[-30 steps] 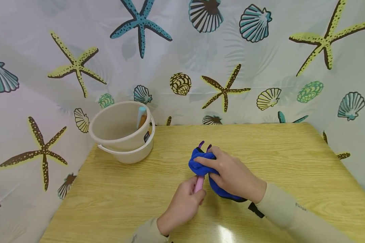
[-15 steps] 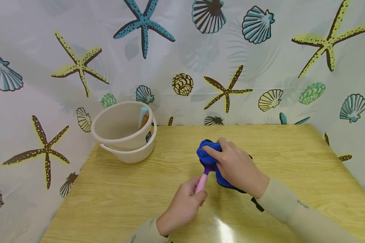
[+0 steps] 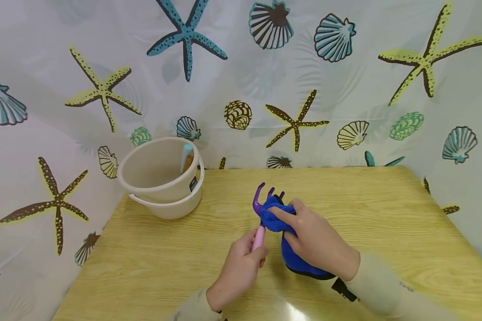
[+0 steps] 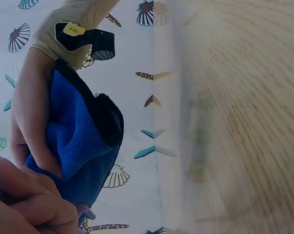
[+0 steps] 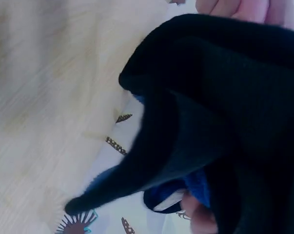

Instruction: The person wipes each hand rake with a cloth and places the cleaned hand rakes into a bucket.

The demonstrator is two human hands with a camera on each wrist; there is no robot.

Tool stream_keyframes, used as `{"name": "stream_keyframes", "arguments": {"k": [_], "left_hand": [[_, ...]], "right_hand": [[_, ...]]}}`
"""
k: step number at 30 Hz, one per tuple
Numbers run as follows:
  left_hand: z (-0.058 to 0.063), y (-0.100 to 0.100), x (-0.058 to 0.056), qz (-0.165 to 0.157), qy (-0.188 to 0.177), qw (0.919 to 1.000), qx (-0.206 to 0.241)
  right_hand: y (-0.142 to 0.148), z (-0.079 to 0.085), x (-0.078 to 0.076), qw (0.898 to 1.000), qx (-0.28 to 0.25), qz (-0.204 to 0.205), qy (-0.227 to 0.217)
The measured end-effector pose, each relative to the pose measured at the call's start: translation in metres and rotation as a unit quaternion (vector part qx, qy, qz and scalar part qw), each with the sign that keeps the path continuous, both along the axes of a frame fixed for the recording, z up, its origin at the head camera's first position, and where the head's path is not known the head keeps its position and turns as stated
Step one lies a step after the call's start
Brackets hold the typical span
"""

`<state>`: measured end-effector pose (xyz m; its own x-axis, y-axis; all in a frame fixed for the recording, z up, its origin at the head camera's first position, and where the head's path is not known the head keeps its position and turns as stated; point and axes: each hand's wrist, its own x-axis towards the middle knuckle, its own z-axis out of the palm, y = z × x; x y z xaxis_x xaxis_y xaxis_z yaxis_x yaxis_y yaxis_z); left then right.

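A small hand rake (image 3: 259,206) with purple curved tines and a pink handle is held upright above the table. My left hand (image 3: 239,266) grips its pink handle. With my right hand (image 3: 319,234) I pinch a blue cloth (image 3: 275,219) with black edging against the rake's head, covering the base of the tines; the tine tips stick out above. The rest of the cloth hangs below the right palm. From the left wrist, the cloth (image 4: 83,141) drapes beside the right hand (image 4: 32,117). Its dark underside (image 5: 195,97) fills much of the right wrist view.
A beige bucket (image 3: 156,189) with a white handle stands at the back left of the wooden table (image 3: 152,267). Inside it lean a light blue handle (image 3: 186,157) and a brown one (image 3: 188,163). A patterned curtain (image 3: 209,98) hangs behind the table.
The cloth first covers most of the rake's head, then slides up over the tines. Now it sits lower and to the right, showing the tines. My left hand keeps its grip on the handle.
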<state>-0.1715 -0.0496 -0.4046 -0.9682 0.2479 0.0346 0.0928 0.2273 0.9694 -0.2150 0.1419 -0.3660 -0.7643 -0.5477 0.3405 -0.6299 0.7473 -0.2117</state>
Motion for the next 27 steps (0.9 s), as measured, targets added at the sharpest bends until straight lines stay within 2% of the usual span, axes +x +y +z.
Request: {"name": "stream_keyframes", "arguments": {"k": [4, 8, 12, 15, 19, 22, 27], "left_hand": [[0.0, -0.001, 0.0, -0.014, -0.006, 0.9998, 0.015], [0.001, -0.001, 0.004, -0.034, -0.045, 0.9975, 0.043], [0.003, -0.003, 0.007, -0.032, -0.089, 0.993, 0.071], [0.006, -0.005, 0.006, -0.028, -0.126, 0.9856, 0.109], [0.011, -0.007, 0.005, -0.034, -0.167, 0.9708, 0.169], [0.011, -0.007, 0.005, -0.039, -0.171, 0.9688, 0.176], [0.008, -0.006, 0.004, -0.044, -0.166, 0.972, 0.16]], "right_hand": [[-0.002, -0.005, -0.002, 0.999, -0.001, 0.029, 0.023], [0.003, -0.013, -0.012, 0.997, 0.011, 0.029, 0.076], [0.011, -0.019, -0.021, 0.992, 0.021, 0.027, 0.118], [0.016, -0.019, -0.023, 0.989, 0.028, 0.038, 0.138], [0.027, -0.022, -0.024, 0.983, 0.05, 0.043, 0.173], [0.034, -0.025, -0.024, 0.979, 0.064, 0.043, 0.187], [0.041, -0.025, -0.025, 0.977, 0.079, 0.04, 0.193]]}}
